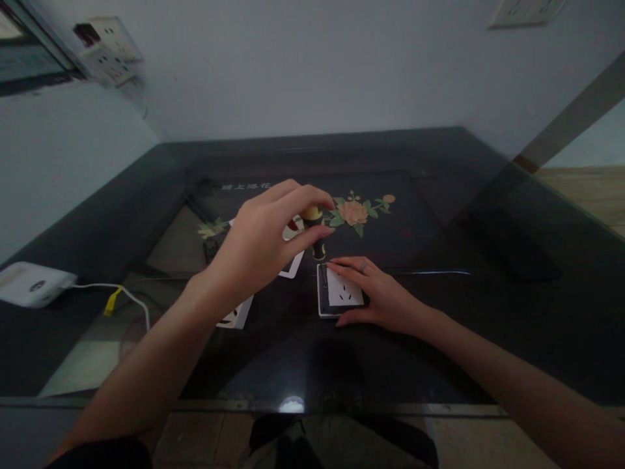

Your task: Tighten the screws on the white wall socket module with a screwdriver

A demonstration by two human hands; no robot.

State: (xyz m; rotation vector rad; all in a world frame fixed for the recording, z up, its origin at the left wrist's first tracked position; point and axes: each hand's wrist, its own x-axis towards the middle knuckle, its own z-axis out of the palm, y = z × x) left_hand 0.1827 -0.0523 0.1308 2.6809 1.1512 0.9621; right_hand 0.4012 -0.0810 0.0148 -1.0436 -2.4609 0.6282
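Note:
My left hand (266, 238) is raised over the dark glass table (439, 339), its fingers pinched round the yellow-topped handle of a small screwdriver (315, 231) that stands upright. The tool's tip points down at the top left corner of a white wall socket plate (342, 290) lying flat on the table. My right hand (375, 296) rests on the socket's right side, fingers curled along its top and bottom edges, holding it still. More white socket parts (239, 316) lie partly hidden under my left hand.
A white box (29, 283) with a white cable and a yellow tag sits at the table's left edge. A flower pattern (354, 212) decorates the tabletop behind the tool. Wall sockets (110, 49) hang at the upper left. The table's front edge runs near my lap.

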